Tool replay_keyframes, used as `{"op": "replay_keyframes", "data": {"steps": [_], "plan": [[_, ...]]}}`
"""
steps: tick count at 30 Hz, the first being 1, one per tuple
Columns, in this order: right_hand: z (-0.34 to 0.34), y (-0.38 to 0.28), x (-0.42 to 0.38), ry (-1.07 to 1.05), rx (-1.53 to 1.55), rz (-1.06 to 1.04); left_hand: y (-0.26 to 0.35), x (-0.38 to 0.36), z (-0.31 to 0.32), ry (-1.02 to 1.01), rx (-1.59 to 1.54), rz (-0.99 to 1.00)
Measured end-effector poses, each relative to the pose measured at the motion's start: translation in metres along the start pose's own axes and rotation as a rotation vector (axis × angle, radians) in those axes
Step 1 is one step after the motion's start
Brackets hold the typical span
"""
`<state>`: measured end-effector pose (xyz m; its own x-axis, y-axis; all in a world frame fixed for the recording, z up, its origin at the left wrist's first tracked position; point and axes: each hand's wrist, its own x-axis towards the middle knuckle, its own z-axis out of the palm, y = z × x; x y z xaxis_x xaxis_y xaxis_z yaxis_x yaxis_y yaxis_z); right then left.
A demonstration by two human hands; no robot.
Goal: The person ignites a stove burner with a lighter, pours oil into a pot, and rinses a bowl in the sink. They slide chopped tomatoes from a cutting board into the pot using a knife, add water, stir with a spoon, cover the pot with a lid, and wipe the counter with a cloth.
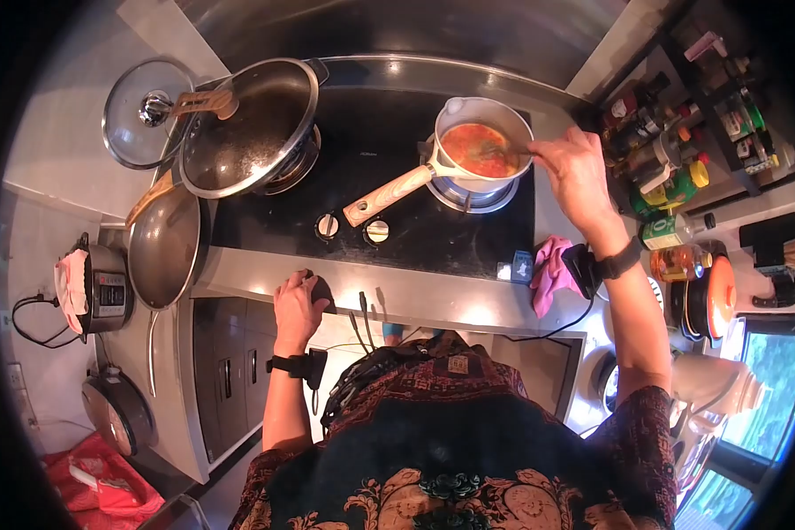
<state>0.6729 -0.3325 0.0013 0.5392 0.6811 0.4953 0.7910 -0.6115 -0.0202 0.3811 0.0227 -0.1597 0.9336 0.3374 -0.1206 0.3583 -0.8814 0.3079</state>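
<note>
Right hand (576, 170) pinches a utensil, apparently a spoon (506, 152), in the saucepan (481, 141); left hand (297, 304) rests flat, fingers curled over the counter edge (415, 296).

Steel counter (238, 274), window (768, 371) alongside

Light: dim and warm, with daylight at the window (773, 371)
Glare: bright spots on the counter edge (433, 305)
Edges: round, bent, black corners
Focus: mostly sharp, soft at the rim
</note>
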Motion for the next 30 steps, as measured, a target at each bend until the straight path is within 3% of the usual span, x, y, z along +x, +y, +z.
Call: {"op": "replay_keyframes", "data": {"steps": [4,10,19,22,26,29,30], "plan": [[0.011,0.000,-0.002,-0.177,-0.021,0.036,-0.001,0.000,0.002,0.004,0.020,0.016],[0.001,0.008,0.002,-0.010,-0.002,0.140,-0.002,0.000,0.003,-0.002,0.012,0.003],[0.016,0.009,-0.006,-0.100,-0.023,0.137,-0.002,0.000,0.003,0.001,0.032,0.002],[0.001,0.007,0.002,-0.037,-0.022,0.122,-0.002,0.001,0.003,-0.003,0.031,0.001],[-0.030,0.004,0.007,-0.219,0.005,0.212,-0.004,-0.001,0.005,0.020,0.041,0.012],[-0.006,0.006,0.003,-0.219,0.040,0.117,0.005,-0.001,-0.003,0.071,0.026,0.057],[0.003,0.002,0.005,-0.131,0.058,0.135,0.005,0.000,-0.003,0.048,0.024,0.037]]}}
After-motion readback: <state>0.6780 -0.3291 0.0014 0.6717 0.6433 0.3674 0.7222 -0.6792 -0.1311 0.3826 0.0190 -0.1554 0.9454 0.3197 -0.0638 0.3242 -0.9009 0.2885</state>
